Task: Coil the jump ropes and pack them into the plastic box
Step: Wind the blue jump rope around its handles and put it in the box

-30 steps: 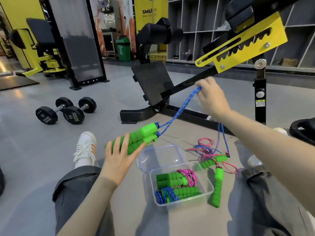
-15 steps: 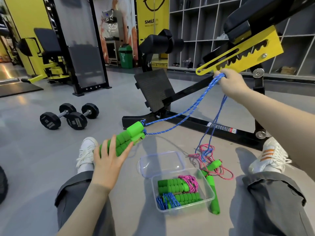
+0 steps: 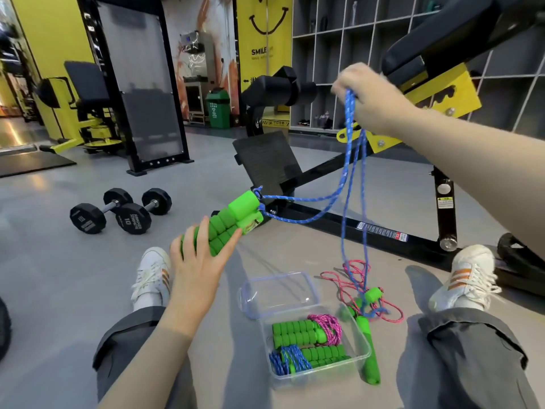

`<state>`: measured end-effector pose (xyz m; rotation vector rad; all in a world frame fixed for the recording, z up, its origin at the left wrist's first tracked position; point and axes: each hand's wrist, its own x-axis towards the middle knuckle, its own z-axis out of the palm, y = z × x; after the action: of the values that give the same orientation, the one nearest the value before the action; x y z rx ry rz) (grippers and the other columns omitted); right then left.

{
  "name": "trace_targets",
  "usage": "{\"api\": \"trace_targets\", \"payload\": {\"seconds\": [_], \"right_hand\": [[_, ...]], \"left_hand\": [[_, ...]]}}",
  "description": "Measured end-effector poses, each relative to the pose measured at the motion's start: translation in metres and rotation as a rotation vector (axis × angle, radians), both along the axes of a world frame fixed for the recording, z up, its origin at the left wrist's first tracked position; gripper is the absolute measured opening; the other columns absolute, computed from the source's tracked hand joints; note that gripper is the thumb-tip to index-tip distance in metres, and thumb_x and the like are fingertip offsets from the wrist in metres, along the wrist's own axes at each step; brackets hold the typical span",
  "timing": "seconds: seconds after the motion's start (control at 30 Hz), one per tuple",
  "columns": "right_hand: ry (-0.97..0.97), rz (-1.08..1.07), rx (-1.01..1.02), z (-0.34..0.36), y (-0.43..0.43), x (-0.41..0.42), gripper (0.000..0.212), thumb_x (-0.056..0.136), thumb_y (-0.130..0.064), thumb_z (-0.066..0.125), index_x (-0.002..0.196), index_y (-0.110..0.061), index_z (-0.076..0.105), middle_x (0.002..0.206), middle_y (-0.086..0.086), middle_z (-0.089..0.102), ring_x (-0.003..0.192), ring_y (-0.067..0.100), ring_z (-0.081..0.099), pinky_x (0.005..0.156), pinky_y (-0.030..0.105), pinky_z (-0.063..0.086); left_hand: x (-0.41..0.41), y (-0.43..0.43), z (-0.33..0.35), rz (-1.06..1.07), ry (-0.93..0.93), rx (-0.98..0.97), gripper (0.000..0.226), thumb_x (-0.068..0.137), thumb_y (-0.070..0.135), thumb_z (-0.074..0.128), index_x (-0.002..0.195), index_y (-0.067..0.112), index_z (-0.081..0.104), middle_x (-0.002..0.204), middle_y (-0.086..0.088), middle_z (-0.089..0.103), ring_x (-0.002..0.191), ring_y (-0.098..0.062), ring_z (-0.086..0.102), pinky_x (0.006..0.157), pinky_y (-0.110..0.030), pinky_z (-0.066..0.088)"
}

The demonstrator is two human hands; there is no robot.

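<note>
Left hand (image 3: 196, 270) grips two green handles (image 3: 233, 219), right hand (image 3: 368, 98) pinches blue rope (image 3: 349, 149); box (image 3: 364, 354) holds two coiled ropes.

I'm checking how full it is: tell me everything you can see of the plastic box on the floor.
The plastic box is clear, rectangular and shallow, sitting open on the grey floor between the person's legs. Its clear lid lies at its far side. Inside lie two coiled ropes with green handles, one pink, one blue. A loose green handle lies against its right wall. Neither hand touches it.

Two coiled jump ropes (image 3: 306, 343) boxed (one pink, one blue), two dumbbells (image 3: 118, 214), two shoes (image 3: 463, 276).
</note>
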<state>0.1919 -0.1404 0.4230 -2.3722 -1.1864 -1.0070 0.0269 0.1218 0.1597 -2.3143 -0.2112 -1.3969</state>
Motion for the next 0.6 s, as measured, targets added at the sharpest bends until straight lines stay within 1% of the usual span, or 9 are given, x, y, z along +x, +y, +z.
{"api": "trace_targets", "payload": {"seconds": [0.1, 0.17, 0.2, 0.3, 0.37, 0.4, 0.47, 0.53, 0.6], "right_hand": [[-0.298, 0.017, 0.174, 0.012, -0.007, -0.004, 0.023, 0.095, -0.009, 0.040, 0.097, 0.005, 0.058, 0.120, 0.023, 0.052, 0.117, 0.034, 0.047, 0.098, 0.034, 0.033], [-0.404, 0.010, 0.136, 0.026, -0.007, -0.004, 0.030, 0.099, -0.016, 0.036, 0.101, 0.004, 0.059, 0.123, 0.022, 0.053, 0.118, 0.036, 0.046, 0.102, 0.036, 0.031], [-0.390, 0.026, 0.109, 0.029, -0.006, -0.003, 0.030, 0.098, -0.017, 0.036, 0.099, 0.003, 0.058, 0.119, 0.022, 0.054, 0.114, 0.037, 0.047, 0.099, 0.038, 0.034], [-0.099, -0.013, -0.107, 0.004, -0.003, 0.005, 0.017, 0.091, -0.005, 0.043, 0.077, -0.013, 0.048, 0.097, 0.015, 0.049, 0.097, 0.037, 0.051, 0.085, 0.044, 0.042], [0.134, -0.184, -0.309, -0.031, -0.007, 0.017, 0.022, 0.087, 0.001, 0.044, 0.076, -0.017, 0.046, 0.095, 0.010, 0.044, 0.095, 0.036, 0.052, 0.079, 0.043, 0.044], [0.226, -0.278, -0.402, -0.051, -0.010, 0.020, 0.019, 0.087, 0.002, 0.042, 0.085, -0.014, 0.052, 0.100, 0.012, 0.046, 0.097, 0.036, 0.052, 0.079, 0.042, 0.045], [0.382, -0.410, -0.594, -0.088, -0.014, 0.022, 0.032, 0.088, 0.002, 0.039, 0.114, -0.008, 0.055, 0.118, 0.018, 0.050, 0.108, 0.035, 0.051, 0.089, 0.039, 0.044], [0.573, -0.433, -0.693, -0.118, -0.015, 0.015, 0.053, 0.088, 0.004, 0.037, 0.138, -0.015, 0.042, 0.139, 0.016, 0.042, 0.125, 0.031, 0.043, 0.101, 0.038, 0.038], [0.765, -0.328, -0.646, -0.139, -0.012, 0.003, 0.065, 0.088, 0.005, 0.039, 0.145, -0.023, 0.030, 0.149, 0.008, 0.034, 0.134, 0.026, 0.035, 0.109, 0.036, 0.031]], "left_hand": [[-0.003, 0.001, 0.006, -0.008, -0.022, -0.003, 0.086, 0.069, -0.014, 0.027, 0.142, 0.030, 0.037, 0.135, -0.029, 0.034, 0.111, -0.042, 0.041, 0.088, -0.055, 0.032], [0.000, 0.002, 0.010, -0.012, -0.051, -0.006, 0.090, 0.065, -0.017, 0.032, 0.141, 0.031, 0.038, 0.135, -0.029, 0.034, 0.112, -0.042, 0.041, 0.089, -0.055, 0.032], [0.002, 0.002, 0.011, -0.010, -0.073, -0.017, 0.093, 0.063, -0.020, 0.035, 0.141, 0.031, 0.039, 0.135, -0.029, 0.035, 0.112, -0.043, 0.041, 0.090, -0.054, 0.032], [0.002, 0.000, 0.011, -0.005, -0.101, -0.038, 0.094, 0.064, -0.022, 0.035, 0.141, 0.031, 0.039, 0.135, -0.029, 0.035, 0.113, -0.043, 0.042, 0.090, -0.054, 0.032], [-0.002, -0.001, 0.011, -0.012, -0.086, -0.026, 0.089, 0.068, -0.020, 0.029, 0.141, 0.031, 0.039, 0.134, -0.029, 0.035, 0.111, -0.043, 0.043, 0.089, -0.054, 0.033], [-0.004, -0.001, 0.010, -0.018, -0.082, -0.017, 0.087, 0.071, -0.020, 0.027, 0.141, 0.030, 0.039, 0.134, -0.029, 0.035, 0.110, -0.043, 0.044, 0.089, -0.054, 0.033], [-0.008, -0.001, 0.009, -0.013, -0.077, 0.009, 0.085, 0.073, -0.019, 0.024, 0.140, 0.030, 0.040, 0.132, -0.029, 0.036, 0.108, -0.043, 0.045, 0.088, -0.054, 0.034], [-0.010, 0.002, 0.011, -0.013, -0.074, 0.024, 0.086, 0.072, -0.020, 0.025, 0.141, 0.030, 0.039, 0.132, -0.029, 0.037, 0.107, -0.043, 0.045, 0.087, -0.054, 0.035], [-0.009, 0.006, 0.012, -0.019, -0.088, 0.017, 0.092, 0.066, -0.023, 0.034, 0.142, 0.030, 0.038, 0.133, -0.029, 0.037, 0.109, -0.043, 0.045, 0.089, -0.054, 0.034]]}}
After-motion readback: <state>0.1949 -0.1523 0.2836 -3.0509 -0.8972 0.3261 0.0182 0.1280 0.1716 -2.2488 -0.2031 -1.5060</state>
